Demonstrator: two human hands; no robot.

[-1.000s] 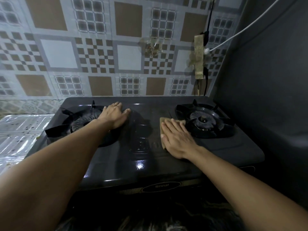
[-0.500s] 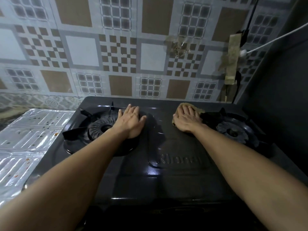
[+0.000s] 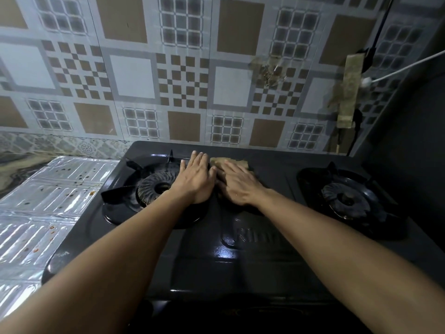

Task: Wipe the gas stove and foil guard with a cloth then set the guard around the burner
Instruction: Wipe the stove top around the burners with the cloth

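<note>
Mid stove-wipe: my right hand (image 3: pixel 237 186) presses flat-fingered on the cloth (image 3: pixel 228 163) at the gas stove (image 3: pixel 240 266) back centre, left hand (image 3: pixel 196 180) flat beside it holding nothing; foil guard (image 3: pixel 48 201) lies left, probably wiped next.

Black gas stove (image 3: pixel 240 266) against a tiled wall (image 3: pixel 134 78), left hand (image 3: pixel 196 179) flat beside the left burner (image 3: pixel 156 186), right hand (image 3: pixel 237 183) pressing a tan cloth (image 3: pixel 231 162), spattered foil guard (image 3: pixel 48 201) lying left

Marbled counter (image 3: pixel 16 165) w/ black gas stove (image 3: pixel 240 273), foil guard (image 3: pixel 48 201) flat beside.
</note>
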